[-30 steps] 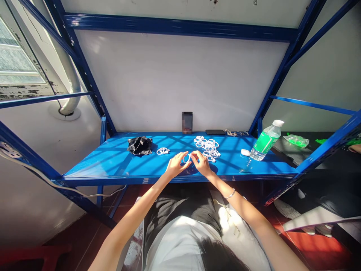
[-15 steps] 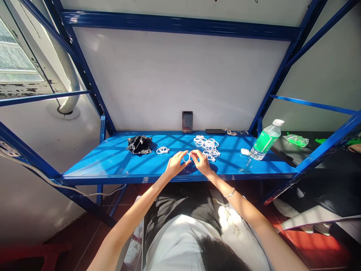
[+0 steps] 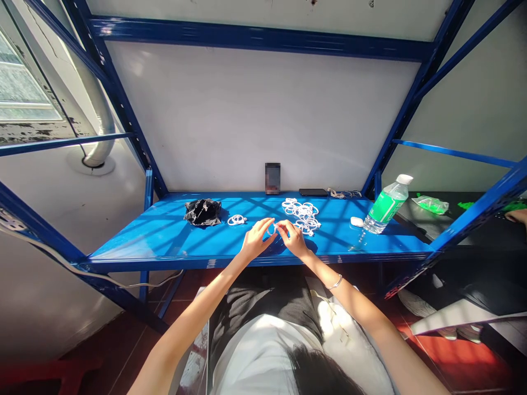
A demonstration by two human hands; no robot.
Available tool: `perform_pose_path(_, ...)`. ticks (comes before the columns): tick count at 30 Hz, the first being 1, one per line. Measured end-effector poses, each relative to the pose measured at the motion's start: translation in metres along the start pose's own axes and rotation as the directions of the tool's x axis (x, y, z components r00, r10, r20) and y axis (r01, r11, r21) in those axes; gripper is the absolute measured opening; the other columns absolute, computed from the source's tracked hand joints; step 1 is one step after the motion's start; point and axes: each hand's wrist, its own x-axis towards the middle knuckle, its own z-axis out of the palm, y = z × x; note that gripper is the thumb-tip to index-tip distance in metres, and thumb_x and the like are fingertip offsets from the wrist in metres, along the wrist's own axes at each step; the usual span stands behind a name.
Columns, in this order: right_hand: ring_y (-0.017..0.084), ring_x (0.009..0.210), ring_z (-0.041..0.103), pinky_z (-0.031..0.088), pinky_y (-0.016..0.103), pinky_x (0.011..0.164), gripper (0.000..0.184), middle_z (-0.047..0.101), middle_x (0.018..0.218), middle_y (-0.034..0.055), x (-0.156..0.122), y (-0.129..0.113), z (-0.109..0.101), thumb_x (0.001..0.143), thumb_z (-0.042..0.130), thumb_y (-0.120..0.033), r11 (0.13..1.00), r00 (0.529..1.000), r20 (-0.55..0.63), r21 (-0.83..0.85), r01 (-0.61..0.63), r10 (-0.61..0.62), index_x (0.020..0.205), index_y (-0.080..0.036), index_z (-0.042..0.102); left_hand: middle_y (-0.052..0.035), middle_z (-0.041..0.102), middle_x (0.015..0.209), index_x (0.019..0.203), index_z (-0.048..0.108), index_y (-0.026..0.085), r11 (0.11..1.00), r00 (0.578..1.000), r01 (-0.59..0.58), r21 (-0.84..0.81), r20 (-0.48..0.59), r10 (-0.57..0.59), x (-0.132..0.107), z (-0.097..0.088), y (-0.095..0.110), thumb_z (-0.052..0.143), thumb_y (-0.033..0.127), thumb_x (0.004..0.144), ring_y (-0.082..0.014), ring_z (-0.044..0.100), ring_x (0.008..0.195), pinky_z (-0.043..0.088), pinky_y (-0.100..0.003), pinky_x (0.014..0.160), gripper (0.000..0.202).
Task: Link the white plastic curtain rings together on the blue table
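Note:
Between my two hands, just above the front part of the blue shelf (image 3: 214, 247), is a small white ring (image 3: 272, 229). My left hand (image 3: 257, 237) pinches its left side between thumb and fingers. On the other side, my right hand (image 3: 291, 236) has its fingertips closed at the ring's upper right. A heap of similar white rings (image 3: 302, 211) lies on the shelf beyond my right hand. Left of my hands sits a smaller group of white rings (image 3: 237, 220), beside a crumpled black plastic bag (image 3: 202, 212).
A bottle with a green label (image 3: 387, 206) stands at the right, beside a small white case (image 3: 357, 221). An upright phone (image 3: 272, 178), a flat black device (image 3: 313, 192) and a coiled cable (image 3: 343, 193) are along the back. Blue posts (image 3: 123, 104) frame the shelf. Another person's hand (image 3: 517, 215) shows far right.
Both hands stay nearly in place around the white ring, with only slight finger movement of the right hand. The whole view has shifted very slightly.

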Motion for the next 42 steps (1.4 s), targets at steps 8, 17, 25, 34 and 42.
perform_pose_path(8, 0.019, 0.076, 0.067, 0.051, 0.031, 0.068, 0.023, 0.069, 0.089, 0.007, -0.0017, -0.0006, 0.0022, 0.099, 0.042, -0.034, 0.992, 0.998, 0.032, -0.112, 0.057, -0.053, 0.098, -0.021, 0.061, -0.0102, 0.065, 0.117, 0.119, 0.059, 0.022, 0.999, 0.999, -0.043, 0.012, -0.033, 0.043, 0.0048, -0.0035, 0.0031, 0.05, 0.034, 0.095, -0.0213, 0.063, 0.109, 0.058, -0.032, 0.082, 0.029)
perform_pose_path(17, 0.019, 0.077, 0.066, 0.05, 0.03, 0.067, 0.024, 0.069, 0.09, 0.0073, -0.0012, -0.0018, 0.0024, 0.099, 0.042, -0.033, 0.991, 0.998, 0.041, -0.119, 0.062, -0.057, 0.098, -0.02, 0.062, -0.0086, 0.066, 0.11, 0.107, 0.065, 0.02, 1.0, 1.0, -0.001, 0.026, -0.026, 0.002, 0.0034, -0.0062, 0.0042, 0.047, 0.032, 0.097, -0.0208, 0.063, 0.104, 0.057, -0.031, 0.077, 0.024)
perform_pose_path(25, 0.018, 0.079, 0.067, 0.051, 0.029, 0.069, 0.024, 0.069, 0.092, 0.0061, -0.0023, 0.0006, 0.003, 0.099, 0.043, -0.033, 0.993, 0.996, 0.055, -0.09, 0.072, -0.067, 0.101, -0.022, 0.064, -0.0082, 0.068, 0.101, 0.099, 0.066, 0.019, 1.0, 0.998, -0.003, 0.031, -0.055, 0.005, 0.0006, -0.002, 0.0008, 0.048, 0.03, 0.096, -0.0191, 0.064, 0.096, 0.055, -0.028, 0.074, 0.022)
perform_pose_path(34, 0.016, 0.073, 0.065, 0.049, 0.027, 0.064, 0.021, 0.069, 0.087, 0.0059, -0.0004, -0.0043, 0.0015, 0.098, 0.047, -0.032, 0.988, 0.996, 0.025, -0.125, 0.093, -0.091, 0.097, -0.018, 0.063, -0.0087, 0.068, 0.096, 0.097, 0.065, 0.017, 0.998, 0.997, -0.032, 0.049, -0.075, 0.036, 0.0013, -0.0029, 0.0034, 0.048, 0.029, 0.096, -0.0184, 0.065, 0.091, 0.055, -0.026, 0.069, 0.021)
perform_pose_path(42, 0.016, 0.072, 0.064, 0.048, 0.027, 0.063, 0.022, 0.069, 0.085, 0.0061, -0.0009, -0.0042, 0.0022, 0.099, 0.045, -0.032, 0.989, 0.996, 0.045, -0.122, 0.085, -0.08, 0.093, -0.019, 0.063, -0.0082, 0.068, 0.092, 0.094, 0.065, 0.016, 0.996, 0.994, -0.065, 0.069, -0.082, 0.071, 0.0027, -0.0035, 0.005, 0.049, 0.026, 0.095, -0.0181, 0.065, 0.087, 0.054, -0.026, 0.067, 0.019)
